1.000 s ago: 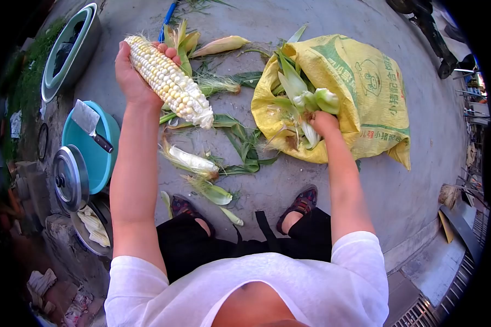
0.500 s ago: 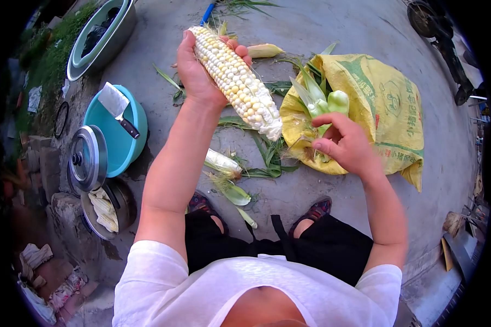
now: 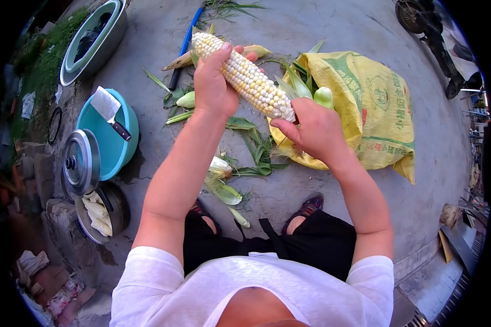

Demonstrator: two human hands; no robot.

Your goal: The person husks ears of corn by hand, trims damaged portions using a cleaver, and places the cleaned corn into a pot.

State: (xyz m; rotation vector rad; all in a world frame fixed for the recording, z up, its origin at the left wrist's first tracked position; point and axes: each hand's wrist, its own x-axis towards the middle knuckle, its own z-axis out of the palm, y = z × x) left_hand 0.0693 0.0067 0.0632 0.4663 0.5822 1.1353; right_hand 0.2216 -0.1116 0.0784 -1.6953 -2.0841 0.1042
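A husked ear of corn [image 3: 253, 76] with white and yellow kernels slants down to the right in front of me. My left hand [image 3: 215, 90] is closed around its upper part, thumb on top. At its lower right end, my right hand [image 3: 316, 125] is closed on the ear, though most of those fingertips are hidden. Just beyond the right hand, a pale green stub [image 3: 323, 97] and husk leaves show at the mouth of a yellow woven sack [image 3: 387, 120]. Below the ear, green husk leaves [image 3: 256, 144] and a partly husked ear [image 3: 221, 166] lie on the concrete.
At left, a cleaver [image 3: 106, 104] rests across a teal basin [image 3: 126, 150]. Near it are a metal lid [image 3: 82, 163] and a pot [image 3: 119, 204] holding pale corn. Nested tubs [image 3: 114, 41] stand at upper left. A blue-and-black rod [image 3: 189, 38] lies ahead; a wheeled vehicle [image 3: 439, 49] stands upper right.
My right hand has moved left from beside the sack's mouth and closed on the ear's lower end. The left hand's thumb now lies across the kernels. The view has shifted slightly.
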